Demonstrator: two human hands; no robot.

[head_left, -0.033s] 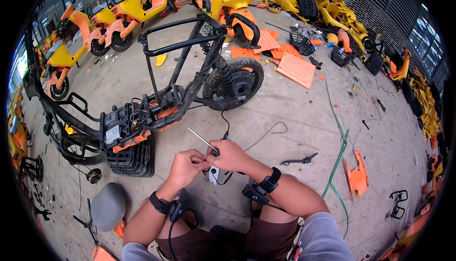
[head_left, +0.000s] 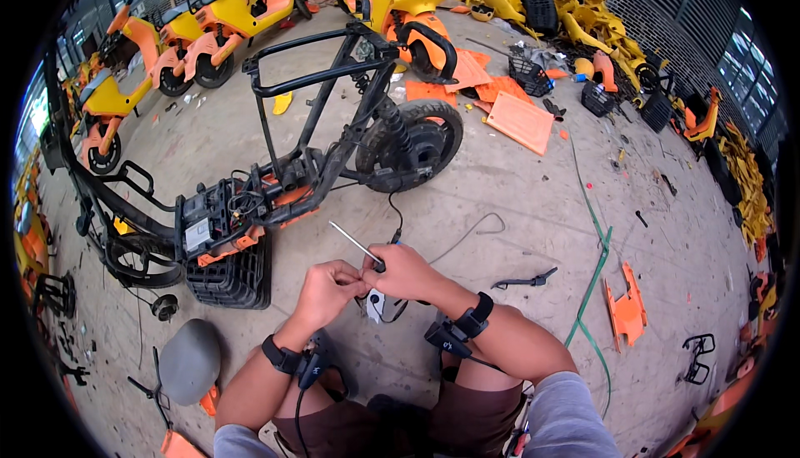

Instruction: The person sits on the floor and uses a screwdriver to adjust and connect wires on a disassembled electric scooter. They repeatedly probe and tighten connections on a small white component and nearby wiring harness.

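In my right hand [head_left: 406, 272] is a screwdriver [head_left: 356, 243], its silver shaft pointing up and to the left and its dark handle mostly covered by my fingers. My left hand [head_left: 327, 293] is closed in a pinch against the right fingertips; what it grips is too small to make out. Just below both hands sits a small white part [head_left: 374, 310] with a black round piece and a black cable. Ahead and to the left stands a stripped black scooter frame [head_left: 312, 116], and a black cable [head_left: 398, 218] runs down from near its rear wheel [head_left: 442, 137].
A black crate [head_left: 237, 279] lies under the frame's battery area [head_left: 198, 235]. To the right are a black bracket [head_left: 525, 279], a green strap [head_left: 593, 287] and an orange panel [head_left: 626, 306]. A grey seat [head_left: 190, 362] rests at left. Yellow-orange scooters [head_left: 212, 33] stand behind.
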